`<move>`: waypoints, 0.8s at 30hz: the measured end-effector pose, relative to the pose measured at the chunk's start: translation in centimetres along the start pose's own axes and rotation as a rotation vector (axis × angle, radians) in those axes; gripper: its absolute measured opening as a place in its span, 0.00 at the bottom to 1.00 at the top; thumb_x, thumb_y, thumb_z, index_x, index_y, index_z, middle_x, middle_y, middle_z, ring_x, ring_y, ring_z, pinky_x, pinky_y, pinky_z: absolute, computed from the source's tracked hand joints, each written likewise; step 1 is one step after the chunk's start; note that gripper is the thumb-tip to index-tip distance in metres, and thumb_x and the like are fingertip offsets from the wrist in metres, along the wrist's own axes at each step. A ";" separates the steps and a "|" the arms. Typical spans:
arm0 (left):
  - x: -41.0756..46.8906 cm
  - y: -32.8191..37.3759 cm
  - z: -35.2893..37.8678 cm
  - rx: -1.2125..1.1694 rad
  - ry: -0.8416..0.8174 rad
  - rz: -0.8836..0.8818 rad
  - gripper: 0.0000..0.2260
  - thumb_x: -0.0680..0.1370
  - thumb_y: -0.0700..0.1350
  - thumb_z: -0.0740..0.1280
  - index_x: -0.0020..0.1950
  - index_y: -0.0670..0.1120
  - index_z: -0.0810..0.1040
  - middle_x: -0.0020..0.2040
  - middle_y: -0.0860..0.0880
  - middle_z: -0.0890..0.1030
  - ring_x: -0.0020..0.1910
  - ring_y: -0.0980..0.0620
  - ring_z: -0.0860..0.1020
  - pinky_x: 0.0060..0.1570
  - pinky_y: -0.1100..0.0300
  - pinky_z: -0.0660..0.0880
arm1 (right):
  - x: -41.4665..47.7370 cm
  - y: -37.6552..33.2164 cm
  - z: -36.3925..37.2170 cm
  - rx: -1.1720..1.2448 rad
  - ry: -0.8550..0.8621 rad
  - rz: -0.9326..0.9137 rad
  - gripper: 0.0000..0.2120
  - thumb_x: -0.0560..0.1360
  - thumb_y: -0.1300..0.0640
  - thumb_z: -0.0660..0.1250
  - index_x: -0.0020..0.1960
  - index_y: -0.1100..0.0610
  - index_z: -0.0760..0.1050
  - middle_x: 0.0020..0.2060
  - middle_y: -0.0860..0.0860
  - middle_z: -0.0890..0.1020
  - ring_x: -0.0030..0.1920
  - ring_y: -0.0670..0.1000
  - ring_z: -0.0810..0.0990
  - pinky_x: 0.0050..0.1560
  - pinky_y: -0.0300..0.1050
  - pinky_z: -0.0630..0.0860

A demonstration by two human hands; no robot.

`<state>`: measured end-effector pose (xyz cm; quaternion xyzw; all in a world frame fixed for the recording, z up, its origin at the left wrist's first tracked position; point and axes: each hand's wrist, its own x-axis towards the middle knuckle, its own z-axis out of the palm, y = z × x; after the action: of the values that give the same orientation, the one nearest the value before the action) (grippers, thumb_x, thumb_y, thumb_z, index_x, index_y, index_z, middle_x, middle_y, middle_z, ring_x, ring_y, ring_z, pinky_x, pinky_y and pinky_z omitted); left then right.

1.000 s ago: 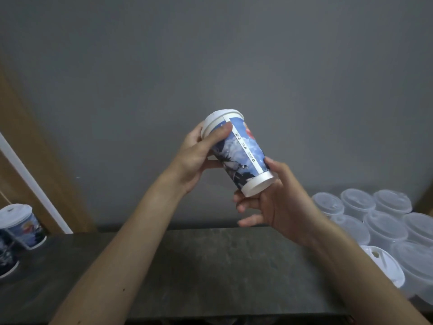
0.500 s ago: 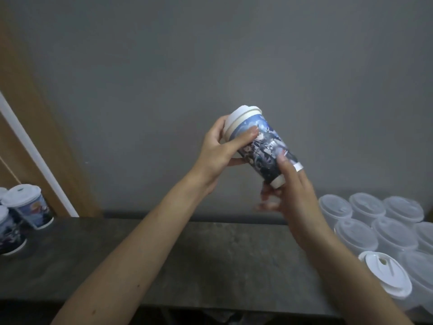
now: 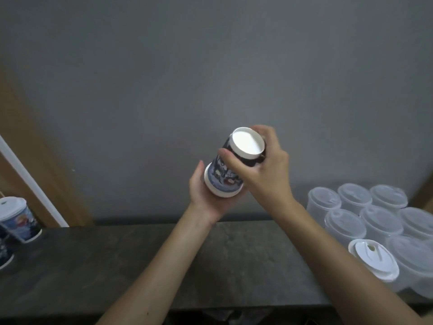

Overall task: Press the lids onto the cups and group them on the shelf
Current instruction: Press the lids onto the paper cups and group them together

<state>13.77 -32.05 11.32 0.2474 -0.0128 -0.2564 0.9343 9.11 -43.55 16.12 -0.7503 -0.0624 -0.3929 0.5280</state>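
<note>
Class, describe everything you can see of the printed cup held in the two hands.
The printed cup looks like paper, with dark blue-and-white artwork and white bands at both ends. It is tilted in the air, its smaller white end facing the camera, the wider end down-left. The right hand grips its side near the upper end; the left hand cups the lower end.

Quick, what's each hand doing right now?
Left hand: holds the blue printed paper cup by its lidded end.
Right hand: grips that cup near its base.

Head view, facing forward-down, shelf (image 3: 210,266) close
</note>
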 end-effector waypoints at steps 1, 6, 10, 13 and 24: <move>-0.1 -0.2 -0.4 -0.031 -0.016 0.010 0.28 0.83 0.61 0.52 0.65 0.41 0.79 0.61 0.37 0.83 0.64 0.39 0.77 0.58 0.44 0.74 | -0.1 0.0 0.2 -0.021 -0.039 -0.003 0.27 0.68 0.46 0.82 0.58 0.54 0.74 0.46 0.42 0.83 0.48 0.41 0.83 0.46 0.38 0.79; 0.1 -1.2 -2.6 -0.060 -0.029 0.060 0.30 0.83 0.63 0.50 0.71 0.43 0.75 0.67 0.39 0.79 0.69 0.39 0.75 0.64 0.45 0.70 | -1.3 0.3 1.0 -0.074 -0.074 -0.006 0.28 0.69 0.41 0.80 0.61 0.50 0.72 0.49 0.42 0.83 0.51 0.45 0.84 0.51 0.49 0.81; 0.2 -1.4 -3.2 -0.058 0.009 0.056 0.29 0.84 0.60 0.51 0.62 0.40 0.83 0.62 0.38 0.82 0.65 0.38 0.79 0.65 0.46 0.75 | -2.2 1.1 0.9 -0.024 -0.078 0.074 0.28 0.70 0.44 0.80 0.62 0.50 0.70 0.50 0.42 0.83 0.52 0.45 0.83 0.53 0.49 0.81; 0.4 -1.4 -3.1 0.020 0.060 0.019 0.29 0.84 0.59 0.52 0.60 0.40 0.85 0.63 0.38 0.82 0.63 0.37 0.81 0.64 0.45 0.77 | -2.8 1.8 0.5 0.028 -0.082 0.113 0.29 0.70 0.46 0.81 0.63 0.52 0.70 0.51 0.43 0.82 0.53 0.45 0.82 0.53 0.48 0.81; 2.5 -5.3 -4.7 0.421 0.262 0.243 0.34 0.74 0.70 0.64 0.69 0.45 0.78 0.59 0.46 0.83 0.58 0.46 0.83 0.61 0.48 0.77 | -10.0 11.3 -3.3 -0.155 -0.194 0.382 0.29 0.63 0.51 0.86 0.58 0.50 0.73 0.50 0.42 0.83 0.49 0.39 0.83 0.48 0.33 0.78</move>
<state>14.16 -35.04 4.45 0.4636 0.0255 -0.0999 0.8800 6.32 -47.99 1.55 -0.8209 0.0606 -0.2157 0.5252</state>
